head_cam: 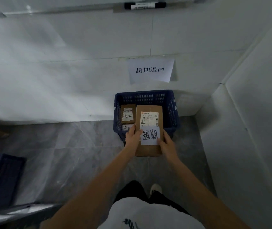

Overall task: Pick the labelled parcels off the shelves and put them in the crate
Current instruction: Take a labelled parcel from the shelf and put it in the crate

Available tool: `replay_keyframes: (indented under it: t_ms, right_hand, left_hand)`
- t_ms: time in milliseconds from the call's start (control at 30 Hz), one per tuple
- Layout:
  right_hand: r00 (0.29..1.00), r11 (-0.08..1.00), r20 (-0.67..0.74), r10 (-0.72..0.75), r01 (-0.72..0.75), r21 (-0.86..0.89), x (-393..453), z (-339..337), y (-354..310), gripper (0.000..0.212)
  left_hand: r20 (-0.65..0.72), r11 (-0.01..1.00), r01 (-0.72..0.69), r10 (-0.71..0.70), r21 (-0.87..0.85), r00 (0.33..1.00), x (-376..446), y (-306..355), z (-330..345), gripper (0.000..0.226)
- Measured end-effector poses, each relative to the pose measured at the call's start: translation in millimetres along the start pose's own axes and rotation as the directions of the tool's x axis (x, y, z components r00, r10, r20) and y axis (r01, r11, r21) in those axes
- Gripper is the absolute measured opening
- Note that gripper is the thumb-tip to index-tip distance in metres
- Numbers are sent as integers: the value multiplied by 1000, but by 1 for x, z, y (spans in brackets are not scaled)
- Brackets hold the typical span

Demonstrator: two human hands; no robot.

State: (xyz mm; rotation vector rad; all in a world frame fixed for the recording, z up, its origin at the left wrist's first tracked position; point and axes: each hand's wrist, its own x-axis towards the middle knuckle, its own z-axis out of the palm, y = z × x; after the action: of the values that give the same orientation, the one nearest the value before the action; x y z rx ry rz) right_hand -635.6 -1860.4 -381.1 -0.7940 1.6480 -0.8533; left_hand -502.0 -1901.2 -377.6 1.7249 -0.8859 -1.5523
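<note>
A brown cardboard parcel (148,150) with a shipping label and a white handwritten note on top is held in both hands, tilted over the near rim of a dark blue slatted crate (171,111). My left hand (132,135) grips its left edge with the thumb on top. My right hand (165,141) grips its right edge, thumb on the note. Inside the crate at the left lie two smaller labelled parcels, one at the back (128,113) and one nearer (127,127), partly hidden by my left hand.
The crate stands on a grey tiled floor against a white wall, under a paper sign (151,70) with printed characters. A white side wall closes in at the right. Another dark blue crate (1,177) sits at the lower left. A black marker (145,5) rests on a ledge above.
</note>
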Motion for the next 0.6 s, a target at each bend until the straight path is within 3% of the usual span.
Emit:
replay_keyframes:
  t_ms: [267, 600]
  right_hand:
    - [984, 986, 58, 167, -169, 18, 101, -2, -8, 50]
    - [971, 967, 8, 240, -238, -94, 234, 21, -14, 51]
  left_hand:
    - [17, 973, 211, -210, -89, 977, 87, 14, 21, 32]
    - [116, 958, 170, -201, 230, 973, 222, 26, 26, 52]
